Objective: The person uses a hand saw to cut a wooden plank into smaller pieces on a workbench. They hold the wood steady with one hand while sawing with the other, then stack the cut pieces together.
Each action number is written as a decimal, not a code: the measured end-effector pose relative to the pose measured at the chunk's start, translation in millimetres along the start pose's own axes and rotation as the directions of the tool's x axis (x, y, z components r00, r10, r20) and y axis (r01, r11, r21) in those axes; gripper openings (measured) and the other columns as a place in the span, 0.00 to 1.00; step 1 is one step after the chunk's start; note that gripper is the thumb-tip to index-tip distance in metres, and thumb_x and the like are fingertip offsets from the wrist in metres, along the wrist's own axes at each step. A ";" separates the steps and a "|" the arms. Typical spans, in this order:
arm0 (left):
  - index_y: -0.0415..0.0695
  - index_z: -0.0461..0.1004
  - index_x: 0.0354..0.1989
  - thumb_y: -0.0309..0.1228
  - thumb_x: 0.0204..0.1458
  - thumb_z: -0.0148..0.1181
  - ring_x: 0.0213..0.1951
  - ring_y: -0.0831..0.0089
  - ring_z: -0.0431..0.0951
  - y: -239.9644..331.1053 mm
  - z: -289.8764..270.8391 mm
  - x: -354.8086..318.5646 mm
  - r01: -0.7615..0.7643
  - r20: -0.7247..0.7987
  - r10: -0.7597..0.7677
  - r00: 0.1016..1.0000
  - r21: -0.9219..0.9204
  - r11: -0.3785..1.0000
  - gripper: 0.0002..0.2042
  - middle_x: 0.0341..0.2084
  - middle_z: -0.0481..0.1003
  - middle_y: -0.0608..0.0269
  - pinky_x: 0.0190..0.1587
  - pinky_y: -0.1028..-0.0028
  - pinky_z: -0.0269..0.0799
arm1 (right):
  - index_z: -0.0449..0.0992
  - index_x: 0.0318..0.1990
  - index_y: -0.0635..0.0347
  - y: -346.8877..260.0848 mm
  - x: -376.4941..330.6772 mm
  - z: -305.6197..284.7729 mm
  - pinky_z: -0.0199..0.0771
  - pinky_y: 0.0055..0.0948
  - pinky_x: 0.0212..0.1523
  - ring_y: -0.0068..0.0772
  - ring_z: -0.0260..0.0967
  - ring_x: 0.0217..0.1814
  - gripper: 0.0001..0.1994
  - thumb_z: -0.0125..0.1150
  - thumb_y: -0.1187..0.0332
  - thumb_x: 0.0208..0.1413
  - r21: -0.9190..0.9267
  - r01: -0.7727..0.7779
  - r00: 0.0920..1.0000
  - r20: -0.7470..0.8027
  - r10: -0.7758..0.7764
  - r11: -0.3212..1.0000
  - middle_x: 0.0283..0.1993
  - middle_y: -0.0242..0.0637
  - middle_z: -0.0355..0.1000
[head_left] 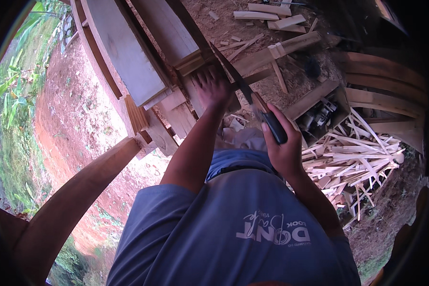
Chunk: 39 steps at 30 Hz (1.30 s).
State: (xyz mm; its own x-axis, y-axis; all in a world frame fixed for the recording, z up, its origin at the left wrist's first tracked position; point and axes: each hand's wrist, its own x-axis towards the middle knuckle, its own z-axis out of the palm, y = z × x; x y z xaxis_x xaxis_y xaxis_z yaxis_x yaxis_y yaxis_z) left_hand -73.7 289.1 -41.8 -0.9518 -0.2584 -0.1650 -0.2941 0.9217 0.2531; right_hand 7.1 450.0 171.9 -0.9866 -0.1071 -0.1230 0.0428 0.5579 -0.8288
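Observation:
My right hand (285, 148) is closed around the black handle of a handsaw (275, 126). The dark saw blade (237, 76) points forward and to the left, passing just right of my left hand (210, 89). That hand lies with its fingers spread on a wooden board (193, 95), beside the near end of a long, pale timber (169, 33). Whether the saw's teeth touch the wood I cannot tell.
More long boards (124, 47) lie alongside on the left, near a thick curved wooden post (76, 200). To the right are a wooden box with a metal tool (321, 114) and a heap of thin offcuts (348, 157). Planks (381, 76) are stacked beyond; scraps (271, 16) litter the dirt ground.

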 end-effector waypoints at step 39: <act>0.37 0.57 0.73 0.41 0.59 0.52 0.68 0.45 0.61 -9.3 37.3 -6.0 -0.016 -0.260 0.038 0.965 0.089 0.996 0.35 0.63 0.66 0.44 0.73 0.45 0.48 | 0.73 0.66 0.61 49.1 36.4 50.5 0.81 0.37 0.43 0.45 0.85 0.45 0.24 0.65 0.69 0.63 0.084 0.078 0.997 -0.030 -0.076 0.993 0.41 0.54 0.82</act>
State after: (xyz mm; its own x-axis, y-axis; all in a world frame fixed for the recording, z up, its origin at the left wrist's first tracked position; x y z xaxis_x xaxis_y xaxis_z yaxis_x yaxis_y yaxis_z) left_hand -62.0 292.9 -78.8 -0.9523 -0.2891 0.0980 -0.2703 0.9478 0.1694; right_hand -18.8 432.0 99.1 -0.9913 -0.1239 -0.0432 -0.0213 0.4767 -0.8788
